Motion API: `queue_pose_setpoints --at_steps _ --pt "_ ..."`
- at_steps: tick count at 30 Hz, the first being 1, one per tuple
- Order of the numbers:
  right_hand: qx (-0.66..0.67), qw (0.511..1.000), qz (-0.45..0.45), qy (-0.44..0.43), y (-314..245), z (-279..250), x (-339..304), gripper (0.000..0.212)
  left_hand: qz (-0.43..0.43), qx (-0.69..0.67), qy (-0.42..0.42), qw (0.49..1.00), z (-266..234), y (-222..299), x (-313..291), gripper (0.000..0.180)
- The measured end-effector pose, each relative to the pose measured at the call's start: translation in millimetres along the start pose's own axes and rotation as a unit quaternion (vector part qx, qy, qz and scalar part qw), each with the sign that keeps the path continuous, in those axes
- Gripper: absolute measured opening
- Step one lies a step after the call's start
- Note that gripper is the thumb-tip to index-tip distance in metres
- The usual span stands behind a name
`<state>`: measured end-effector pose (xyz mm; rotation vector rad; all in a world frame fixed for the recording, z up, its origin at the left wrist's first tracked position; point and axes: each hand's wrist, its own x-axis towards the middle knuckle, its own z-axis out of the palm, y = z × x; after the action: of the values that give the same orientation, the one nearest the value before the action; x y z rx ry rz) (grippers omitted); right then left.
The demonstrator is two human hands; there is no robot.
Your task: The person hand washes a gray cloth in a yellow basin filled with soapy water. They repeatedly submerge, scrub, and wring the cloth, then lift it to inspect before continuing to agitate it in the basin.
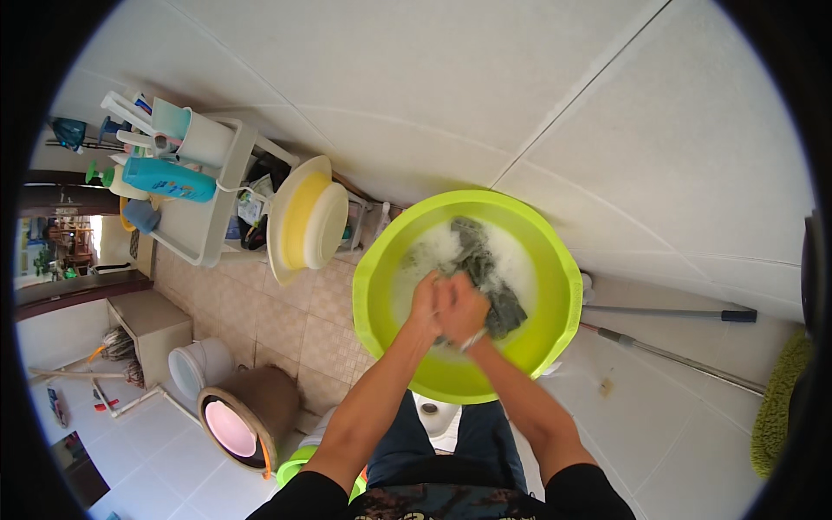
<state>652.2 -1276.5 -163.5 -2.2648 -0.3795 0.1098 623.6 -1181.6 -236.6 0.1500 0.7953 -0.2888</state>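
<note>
A large lime-green basin (555,347) holds soapy water topped with white foam (518,260). A dark grey cloth (504,310), wet and crumpled, lies partly in the suds. My left hand (424,299) and my right hand (464,307) are pressed together over the left side of the cloth, both closed. A bunched part of it is between them, mostly hidden by the fingers. Motion smears the right hand somewhat. A pale band (473,340) circles my right wrist.
Left of the basin, a shelf cart (227,199) carries bottles and cups, including a blue bottle (169,178). A cream-and-yellow basin (308,217) leans against it. A brown vat (264,399) and white bucket (211,357) stand lower left. Mop poles (672,354) lie at right.
</note>
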Motion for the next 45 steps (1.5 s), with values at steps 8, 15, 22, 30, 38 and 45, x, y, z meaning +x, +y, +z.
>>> queue_pose_setpoints --at_steps 8,15,22,30,38,45 --pt "-0.070 0.997 0.024 0.001 64 4 33 0.034 0.305 0.353 0.353 0.811 -7 27 10 0.043" --pt "-0.388 0.889 -0.018 -0.243 90 35 42 0.043 0.044 0.794 0.275 0.541 -12 5 44 0.054" --pt "0.108 0.990 0.037 -0.084 9 3 6 0.028 0.208 0.216 0.066 0.952 -8 8 31 0.030" --pt "0.055 0.996 -0.072 -0.007 32 0 24 0.015 0.120 -0.003 0.008 0.993 -3 -29 8 0.031" --pt "0.019 0.999 -0.036 -0.018 23 11 12 0.027 0.021 0.111 0.022 0.993 -30 5 -2 0.029" --pt "-0.098 0.995 0.015 0.030 63 22 28 0.028 0.230 0.290 0.233 0.899 9 18 -8 0.032"
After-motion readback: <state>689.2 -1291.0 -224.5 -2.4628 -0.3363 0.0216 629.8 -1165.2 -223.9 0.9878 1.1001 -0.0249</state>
